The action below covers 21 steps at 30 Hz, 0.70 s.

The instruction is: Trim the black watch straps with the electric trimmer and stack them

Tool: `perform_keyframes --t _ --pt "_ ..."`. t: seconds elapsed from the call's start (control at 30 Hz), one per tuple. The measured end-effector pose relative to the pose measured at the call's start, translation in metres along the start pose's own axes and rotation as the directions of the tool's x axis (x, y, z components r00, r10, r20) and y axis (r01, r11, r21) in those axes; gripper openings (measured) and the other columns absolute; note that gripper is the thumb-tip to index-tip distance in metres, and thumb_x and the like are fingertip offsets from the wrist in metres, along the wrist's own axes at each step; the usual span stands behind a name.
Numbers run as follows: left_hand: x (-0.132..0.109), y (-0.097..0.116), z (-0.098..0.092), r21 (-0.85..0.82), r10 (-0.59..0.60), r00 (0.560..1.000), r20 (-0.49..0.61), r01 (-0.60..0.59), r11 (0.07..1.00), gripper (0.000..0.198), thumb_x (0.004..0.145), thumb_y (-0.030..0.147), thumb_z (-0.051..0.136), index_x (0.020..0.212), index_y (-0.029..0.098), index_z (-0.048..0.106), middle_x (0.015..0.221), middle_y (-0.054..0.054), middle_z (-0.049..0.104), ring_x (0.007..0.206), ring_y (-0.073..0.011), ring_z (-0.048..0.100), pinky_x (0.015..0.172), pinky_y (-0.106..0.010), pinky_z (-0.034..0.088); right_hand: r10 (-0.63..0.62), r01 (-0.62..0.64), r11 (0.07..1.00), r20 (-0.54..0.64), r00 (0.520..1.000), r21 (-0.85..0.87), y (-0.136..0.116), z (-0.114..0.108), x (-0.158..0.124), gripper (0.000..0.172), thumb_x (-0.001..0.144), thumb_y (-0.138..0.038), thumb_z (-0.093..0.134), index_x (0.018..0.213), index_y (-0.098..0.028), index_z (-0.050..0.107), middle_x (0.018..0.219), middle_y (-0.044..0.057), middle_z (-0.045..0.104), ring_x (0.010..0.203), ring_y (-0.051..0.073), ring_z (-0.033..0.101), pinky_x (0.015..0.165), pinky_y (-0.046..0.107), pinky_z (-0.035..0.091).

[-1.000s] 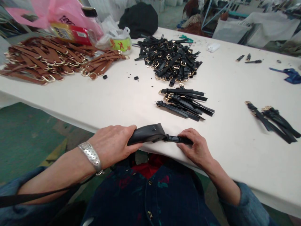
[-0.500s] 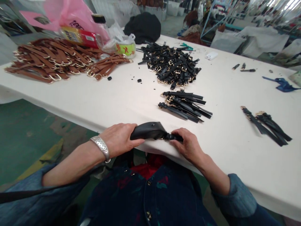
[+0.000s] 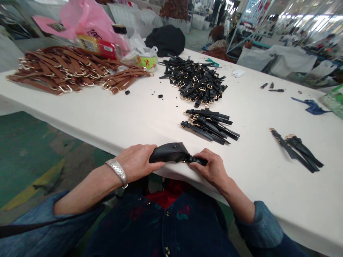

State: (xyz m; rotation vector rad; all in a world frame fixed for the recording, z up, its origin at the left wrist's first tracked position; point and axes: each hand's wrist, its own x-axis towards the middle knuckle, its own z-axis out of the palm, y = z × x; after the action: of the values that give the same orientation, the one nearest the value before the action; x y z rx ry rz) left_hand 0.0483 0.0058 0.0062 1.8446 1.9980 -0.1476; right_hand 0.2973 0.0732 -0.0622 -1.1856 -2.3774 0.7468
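At the near edge of the white table [image 3: 112, 117], my left hand [image 3: 136, 162] is closed around the left end of a black leather piece [image 3: 170, 152]. My right hand [image 3: 211, 167] pinches a narrow black strap [image 3: 197, 160] where it meets the right end of that piece. Just beyond them lies a small neat bundle of black straps with gold buckles [image 3: 210, 123]. Farther back sits a big loose heap of the same black straps [image 3: 194, 80].
A pile of brown straps with metal rings [image 3: 66, 69] fills the far left. Behind it are a pink plastic bag [image 3: 85, 18], a bottle and a black bag [image 3: 167, 39]. A few black straps [image 3: 297, 148] lie at the right, and a blue scrap [image 3: 311, 106] farther back.
My right hand has slid left along the narrow strap toward the black leather piece. The view has tilted up slightly; my left hand keeps its grip.
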Motion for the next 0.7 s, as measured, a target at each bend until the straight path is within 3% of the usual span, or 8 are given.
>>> perform_keyframes --t 0.27,0.33,0.4,0.5,0.6,0.67,0.7 --pt "-0.003 -0.006 0.008 -0.066 0.010 0.999 -0.040 -0.013 0.998 0.040 0.076 0.057 0.046 0.092 0.023 0.060 0.081 -0.007 0.070 0.073 -0.0239 0.064 0.062 -0.031 0.040 -0.093 0.093 0.995 -0.006 0.996 -0.026 0.000 0.000 -0.002 0.020 0.080 -0.036 0.062 0.096 -0.026 0.070 0.077 0.001 0.060 0.071 0.014 0.059 0.065 0.026 0.045" --pt "-0.006 -0.010 0.010 -0.076 0.005 0.999 -0.041 -0.008 0.997 0.039 0.077 0.057 0.045 0.090 0.023 0.059 0.079 -0.006 0.070 0.072 -0.0233 0.064 0.061 -0.031 0.040 -0.094 0.094 0.996 -0.062 0.994 -0.012 0.015 -0.015 -0.003 0.022 0.081 -0.037 0.062 0.098 -0.026 0.069 0.081 0.002 0.062 0.073 0.015 0.061 0.066 0.027 0.047" --pt "-0.009 -0.016 0.013 -0.086 0.001 0.999 -0.046 -0.005 0.996 0.040 0.077 0.058 0.043 0.087 0.022 0.059 0.077 -0.006 0.069 0.070 -0.0224 0.063 0.060 -0.030 0.039 -0.079 0.075 0.997 -0.179 0.981 -0.029 0.044 -0.045 -0.006 0.023 0.079 -0.038 0.063 0.098 -0.026 0.069 0.085 0.004 0.064 0.074 0.018 0.062 0.065 0.031 0.048" --pt "-0.014 -0.027 0.015 -0.107 -0.031 0.997 -0.073 0.024 0.994 0.044 0.077 0.061 0.042 0.086 0.022 0.059 0.073 -0.005 0.068 0.066 -0.0218 0.062 0.059 -0.031 0.039 -0.062 -0.010 0.988 -0.448 0.892 -0.155 0.101 -0.111 -0.015 0.019 0.078 -0.037 0.065 0.095 -0.029 0.069 0.079 0.007 0.064 0.065 0.019 0.060 0.057 0.035 0.044" --pt "-0.017 -0.038 0.016 -0.114 -0.086 0.990 -0.113 0.073 0.991 0.047 0.076 0.063 0.041 0.086 0.022 0.060 0.071 -0.006 0.067 0.064 -0.0229 0.061 0.059 -0.033 0.039 -0.108 -0.020 0.981 -0.624 0.774 -0.194 0.146 -0.173 -0.019 0.020 0.079 -0.034 0.064 0.098 -0.040 0.065 0.082 0.005 0.063 0.070 0.022 0.060 0.058 0.036 0.044" --pt "-0.018 -0.043 0.014 -0.106 -0.115 0.985 -0.131 0.101 0.989 0.047 0.075 0.064 0.041 0.086 0.022 0.060 0.071 -0.007 0.068 0.065 -0.0239 0.062 0.059 -0.033 0.039 -0.195 0.051 0.974 -0.692 0.695 -0.223 0.150 -0.187 -0.014 0.030 0.075 -0.032 0.069 0.102 -0.045 0.062 0.090 0.003 0.063 0.082 0.024 0.062 0.062 0.036 0.047" --pt "-0.018 -0.044 0.014 -0.101 -0.126 0.983 -0.133 0.113 0.989 0.047 0.075 0.064 0.041 0.086 0.022 0.060 0.072 -0.008 0.068 0.065 -0.0241 0.062 0.059 -0.034 0.038 -0.209 0.057 0.971 -0.708 0.675 -0.232 0.144 -0.183 -0.008 0.032 0.075 -0.032 0.069 0.104 -0.044 0.061 0.095 0.004 0.063 0.088 0.025 0.061 0.066 0.037 0.047"
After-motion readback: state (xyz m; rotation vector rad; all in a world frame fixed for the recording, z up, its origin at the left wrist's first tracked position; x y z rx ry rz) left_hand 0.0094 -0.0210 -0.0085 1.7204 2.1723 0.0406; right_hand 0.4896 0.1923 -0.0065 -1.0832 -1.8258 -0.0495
